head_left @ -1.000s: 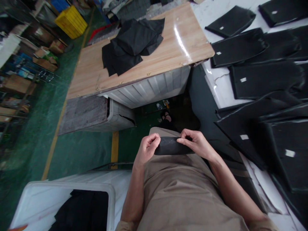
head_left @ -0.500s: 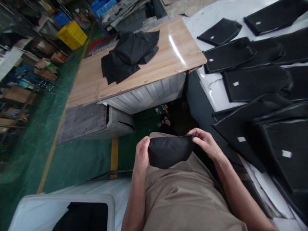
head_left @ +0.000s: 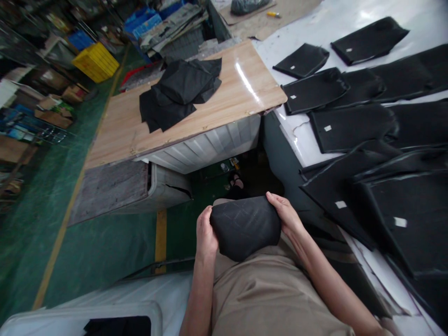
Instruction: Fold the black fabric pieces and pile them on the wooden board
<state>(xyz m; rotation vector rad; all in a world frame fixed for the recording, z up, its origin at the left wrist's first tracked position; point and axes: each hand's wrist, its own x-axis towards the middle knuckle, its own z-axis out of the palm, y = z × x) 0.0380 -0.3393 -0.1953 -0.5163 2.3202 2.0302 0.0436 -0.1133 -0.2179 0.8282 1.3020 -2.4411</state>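
A piece of black fabric (head_left: 245, 226) is stretched between my hands in front of my waist, its flat face with faint pale lines turned up to me. My left hand (head_left: 206, 232) grips its left edge, thumb on the near face. At the upper right corner, my right hand (head_left: 284, 212) pinches it, with the fingers partly hidden behind. The lower edge hangs in a curve over my brown clothing (head_left: 266, 289).
Crumpled black fabric pieces (head_left: 182, 91) lie on a wooden board (head_left: 115, 126) ahead. Flat black pieces with white labels (head_left: 353, 126) cover the white table (head_left: 290, 144) on my right. A white bin (head_left: 42, 322) with dark cloth stands lower left. A yellow crate (head_left: 95, 63) sits farther off.
My hands have moved apart, and the black fabric between them has opened from a narrow strip into a broad panel. The view has shifted, showing more of the table's far end.
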